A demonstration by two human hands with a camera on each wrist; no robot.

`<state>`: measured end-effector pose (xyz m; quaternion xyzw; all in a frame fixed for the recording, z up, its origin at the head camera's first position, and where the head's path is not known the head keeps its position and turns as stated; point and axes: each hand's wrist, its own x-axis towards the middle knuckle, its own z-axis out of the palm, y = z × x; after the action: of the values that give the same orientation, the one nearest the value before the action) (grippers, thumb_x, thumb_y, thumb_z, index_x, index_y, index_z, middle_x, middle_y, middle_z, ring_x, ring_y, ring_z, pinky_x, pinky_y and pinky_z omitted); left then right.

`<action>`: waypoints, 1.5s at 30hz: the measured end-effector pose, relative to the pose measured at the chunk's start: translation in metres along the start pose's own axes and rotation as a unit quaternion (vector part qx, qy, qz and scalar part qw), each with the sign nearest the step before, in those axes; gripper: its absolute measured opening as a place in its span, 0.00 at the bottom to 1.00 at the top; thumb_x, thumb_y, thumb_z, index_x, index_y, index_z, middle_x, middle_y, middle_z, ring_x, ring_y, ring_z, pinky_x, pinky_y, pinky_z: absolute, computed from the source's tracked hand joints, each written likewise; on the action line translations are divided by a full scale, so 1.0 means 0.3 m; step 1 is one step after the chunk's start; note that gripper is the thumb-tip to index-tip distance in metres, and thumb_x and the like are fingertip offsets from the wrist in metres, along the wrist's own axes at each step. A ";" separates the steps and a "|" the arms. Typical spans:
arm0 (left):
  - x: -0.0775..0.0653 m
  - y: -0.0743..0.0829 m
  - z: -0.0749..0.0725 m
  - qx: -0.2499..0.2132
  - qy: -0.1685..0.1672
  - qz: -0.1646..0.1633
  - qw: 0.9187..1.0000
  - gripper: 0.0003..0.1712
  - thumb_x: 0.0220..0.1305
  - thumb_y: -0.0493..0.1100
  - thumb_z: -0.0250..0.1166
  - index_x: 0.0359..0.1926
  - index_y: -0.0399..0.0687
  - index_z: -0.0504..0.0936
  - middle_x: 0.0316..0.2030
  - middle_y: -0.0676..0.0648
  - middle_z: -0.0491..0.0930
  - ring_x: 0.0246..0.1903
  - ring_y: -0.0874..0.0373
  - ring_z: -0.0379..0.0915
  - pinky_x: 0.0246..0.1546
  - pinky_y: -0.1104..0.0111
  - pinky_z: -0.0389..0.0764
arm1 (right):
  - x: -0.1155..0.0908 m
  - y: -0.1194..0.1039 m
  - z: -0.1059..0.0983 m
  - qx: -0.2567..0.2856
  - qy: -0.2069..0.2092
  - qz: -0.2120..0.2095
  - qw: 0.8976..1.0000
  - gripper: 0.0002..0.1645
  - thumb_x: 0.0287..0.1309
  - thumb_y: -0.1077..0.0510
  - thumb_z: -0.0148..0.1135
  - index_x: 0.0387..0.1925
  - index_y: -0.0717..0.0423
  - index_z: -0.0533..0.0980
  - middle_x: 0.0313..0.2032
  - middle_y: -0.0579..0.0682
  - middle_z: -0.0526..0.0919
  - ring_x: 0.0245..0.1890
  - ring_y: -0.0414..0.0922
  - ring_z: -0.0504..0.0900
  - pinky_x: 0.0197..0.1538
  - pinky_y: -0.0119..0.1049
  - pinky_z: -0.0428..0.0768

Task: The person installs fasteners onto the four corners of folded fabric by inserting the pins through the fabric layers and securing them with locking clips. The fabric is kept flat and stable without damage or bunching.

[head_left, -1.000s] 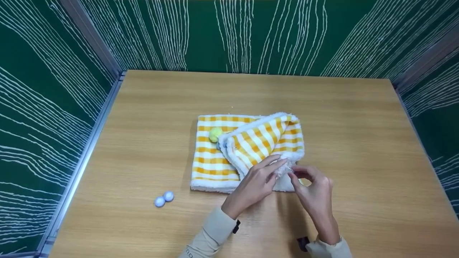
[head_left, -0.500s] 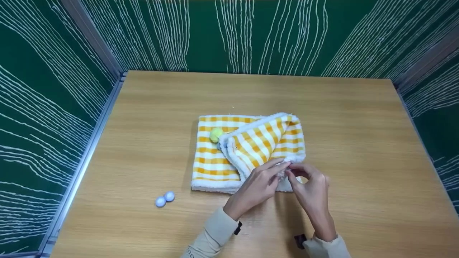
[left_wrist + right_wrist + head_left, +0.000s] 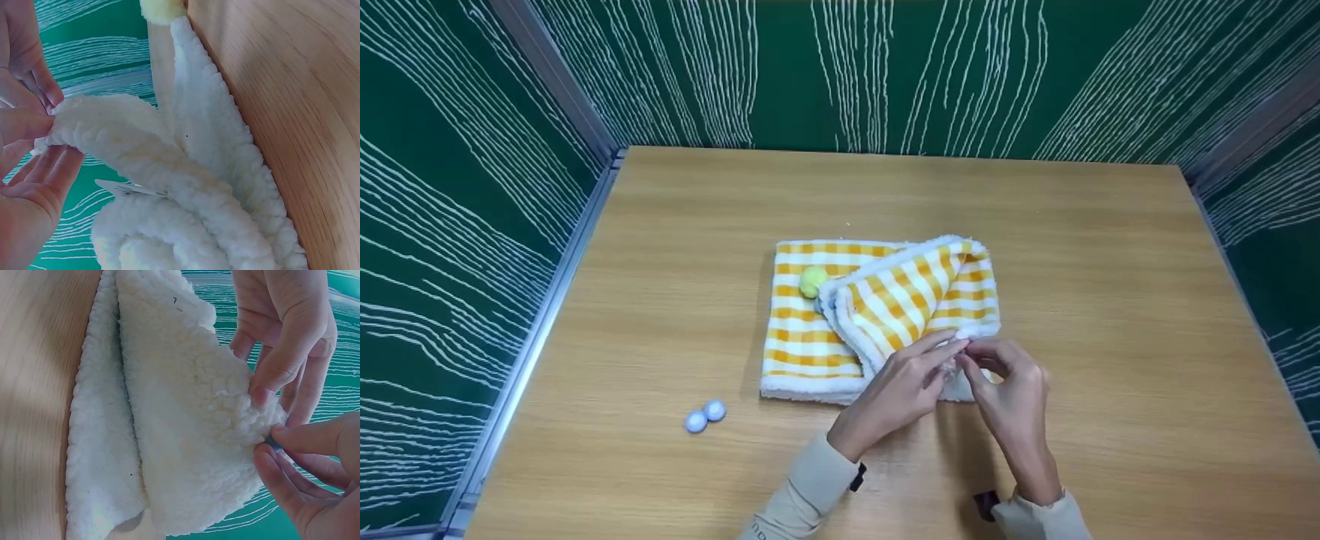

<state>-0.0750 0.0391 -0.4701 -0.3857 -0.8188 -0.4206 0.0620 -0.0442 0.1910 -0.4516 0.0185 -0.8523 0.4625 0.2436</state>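
While pinching checked cloth [image 3: 810,352] with left hand [image 3: 896,384], bluish bit [image 3: 273,443] with right hand [image 3: 1014,390], has yellow-green ball [image 3: 813,282] beside flap [image 3: 892,300], two pale balls [image 3: 696,421] leftward.

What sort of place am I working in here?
Probably a recording booth or test station: green panels with white lines flank a wood-grain table on three sides, with grey posts at its far corners.

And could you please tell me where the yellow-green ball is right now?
In the head view, the yellow-green ball sits on the upper left part of the checked cloth, just left of the folded-over flap.
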 end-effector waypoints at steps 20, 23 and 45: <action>-0.001 0.003 0.015 0.008 0.006 0.018 1.000 0.25 0.63 0.30 0.56 0.62 0.39 0.71 0.60 0.46 0.70 0.56 0.66 0.67 0.51 0.83 0.68 | -0.001 -0.071 -0.003 0.002 0.040 -0.026 0.999 0.07 0.40 0.79 0.68 0.25 0.72 0.80 0.27 0.60 0.83 0.29 0.55 0.83 0.37 0.24 0.79; -0.003 0.004 0.019 0.011 0.003 0.015 1.000 0.26 0.63 0.30 0.56 0.63 0.40 0.71 0.61 0.46 0.70 0.56 0.66 0.67 0.53 0.82 0.67 | -0.011 -0.025 0.004 0.001 0.038 -0.012 0.999 0.07 0.41 0.77 0.69 0.26 0.70 0.81 0.28 0.57 0.83 0.30 0.52 0.83 0.38 0.23 0.79; -0.022 0.025 0.023 0.040 -0.005 0.036 0.999 0.26 0.68 0.33 0.53 0.65 0.53 0.70 0.63 0.47 0.68 0.51 0.64 0.71 0.33 0.82 0.71 | -0.031 0.007 0.015 0.021 0.053 0.045 0.997 0.18 0.43 0.75 0.66 0.40 0.68 0.76 0.33 0.58 0.84 0.30 0.44 0.83 0.34 0.23 0.79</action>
<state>-0.0639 0.0431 -0.4726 -0.4140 -0.8211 -0.3828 0.0888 -0.0383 0.1869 -0.4592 -0.0393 -0.8283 0.4913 0.2664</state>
